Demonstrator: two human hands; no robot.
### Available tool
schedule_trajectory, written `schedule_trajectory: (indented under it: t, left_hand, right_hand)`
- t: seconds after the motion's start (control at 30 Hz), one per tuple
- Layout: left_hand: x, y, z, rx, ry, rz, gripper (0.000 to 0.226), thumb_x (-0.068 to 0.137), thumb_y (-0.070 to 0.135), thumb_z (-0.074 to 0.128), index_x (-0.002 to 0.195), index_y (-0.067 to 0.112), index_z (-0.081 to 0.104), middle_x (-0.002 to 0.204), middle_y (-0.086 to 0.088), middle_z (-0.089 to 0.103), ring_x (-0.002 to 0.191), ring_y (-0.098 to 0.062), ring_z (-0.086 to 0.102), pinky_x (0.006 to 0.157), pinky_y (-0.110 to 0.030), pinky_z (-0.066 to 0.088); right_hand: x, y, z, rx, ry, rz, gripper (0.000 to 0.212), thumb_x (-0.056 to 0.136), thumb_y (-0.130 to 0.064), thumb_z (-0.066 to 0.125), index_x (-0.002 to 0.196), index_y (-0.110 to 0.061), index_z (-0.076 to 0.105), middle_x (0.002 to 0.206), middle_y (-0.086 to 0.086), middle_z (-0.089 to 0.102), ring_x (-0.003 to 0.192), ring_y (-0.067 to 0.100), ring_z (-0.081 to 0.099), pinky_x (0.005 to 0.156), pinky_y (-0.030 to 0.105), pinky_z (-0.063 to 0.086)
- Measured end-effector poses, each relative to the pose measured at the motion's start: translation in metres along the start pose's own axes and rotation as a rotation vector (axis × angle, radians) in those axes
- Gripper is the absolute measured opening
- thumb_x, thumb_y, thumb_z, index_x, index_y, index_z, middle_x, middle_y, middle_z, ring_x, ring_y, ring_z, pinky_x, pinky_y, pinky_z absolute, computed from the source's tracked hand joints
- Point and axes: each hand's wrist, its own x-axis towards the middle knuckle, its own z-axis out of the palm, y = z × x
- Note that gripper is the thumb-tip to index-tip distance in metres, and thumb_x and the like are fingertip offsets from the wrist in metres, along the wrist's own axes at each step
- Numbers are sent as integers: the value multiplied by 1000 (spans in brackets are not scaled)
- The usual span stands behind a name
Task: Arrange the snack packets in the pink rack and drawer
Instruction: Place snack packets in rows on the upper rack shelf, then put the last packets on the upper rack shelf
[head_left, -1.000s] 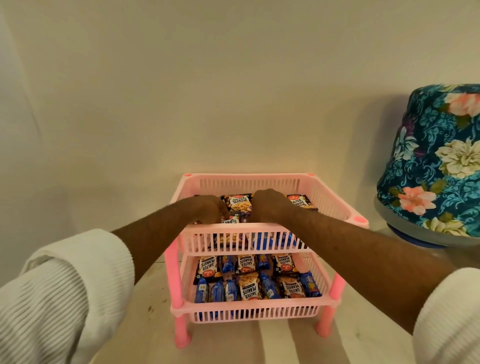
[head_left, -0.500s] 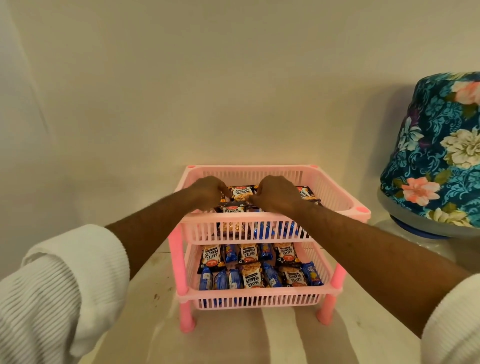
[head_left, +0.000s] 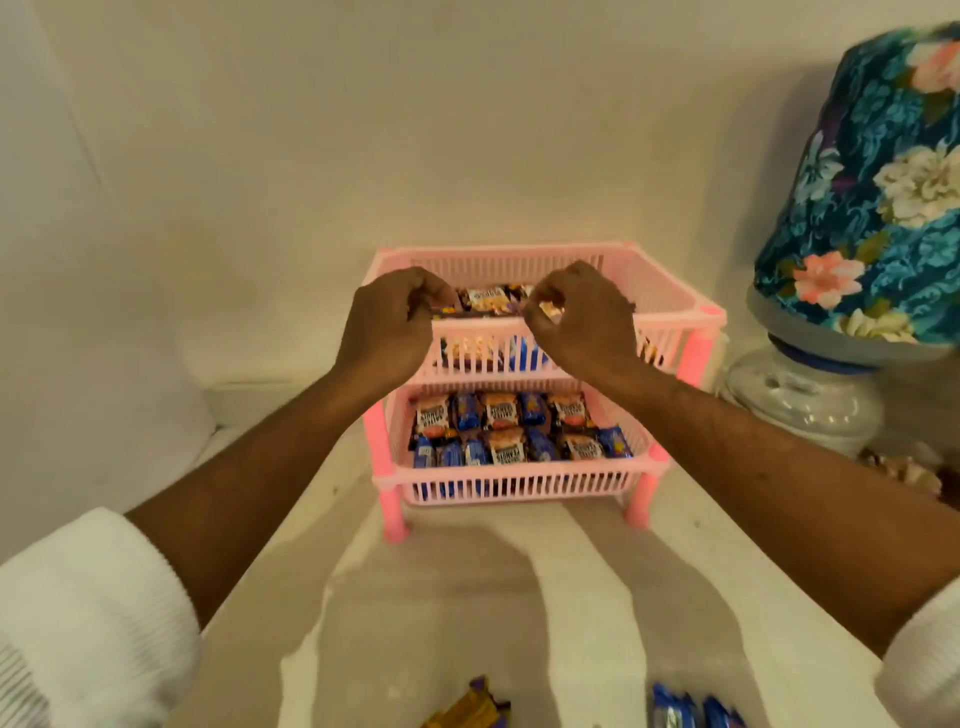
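Note:
The pink two-tier rack (head_left: 680, 317) stands on a pale surface against the wall. Its lower tier (head_left: 519, 486) holds rows of salted-peanut packets and blue packets (head_left: 519, 431). More snack packets (head_left: 488, 299) lie in the top tier. My left hand (head_left: 387, 327) and my right hand (head_left: 582, 322) hover over the top tier's front rim, fingers curled and pinched together at the near packets. Whether either hand grips a packet is hidden by the fingers.
Loose packets lie near the bottom edge: a gold and purple one (head_left: 467, 709) and blue ones (head_left: 691, 714). A floral-covered jar (head_left: 872, 208) on a white base (head_left: 800, 400) stands close to the rack's right. The wall is right behind the rack.
Both hands have lifted and drawn back from inside the top tier to above its front rim. The view has pulled back, showing loose packets in front.

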Motion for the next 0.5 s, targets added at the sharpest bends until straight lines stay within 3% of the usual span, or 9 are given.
schedule_trajectory:
  t: [0.1,0.23,0.37,0.5]
  left_hand:
    - [-42,0,9,-6,70,137,29,87,5,50,93,26,69,99,13,70,99,-7,61,85,-30,51]
    - [-108,-17,27,34,102,273,23,84,2,56,93,19,69,97,6,66,98,-15,52,87,-19,36]
    - [-179,-57,51,58,-60,136,23,87,0,55,97,17,68,101,1,65,103,-21,55,90,-27,39]
    - [-249,-110,65,123,-245,-118,29,90,7,56,112,23,62,116,4,59,114,-18,53,96,-31,45]
  right_hand:
    - [-31,-6,-3,29,110,-46,14,86,-36,67,92,-24,71,100,-2,61,96,19,57,83,36,45]
    - [-81,-10,3,89,140,-57,12,84,-29,68,91,-20,70,98,0,62,97,20,56,82,34,42]
    - [-151,-11,27,127,-69,-11,8,87,-25,69,92,-19,70,97,-1,62,96,19,55,79,33,42]
    - [-232,-13,55,264,-461,-41,20,86,-27,73,104,-20,71,104,-1,65,92,15,60,79,40,53]
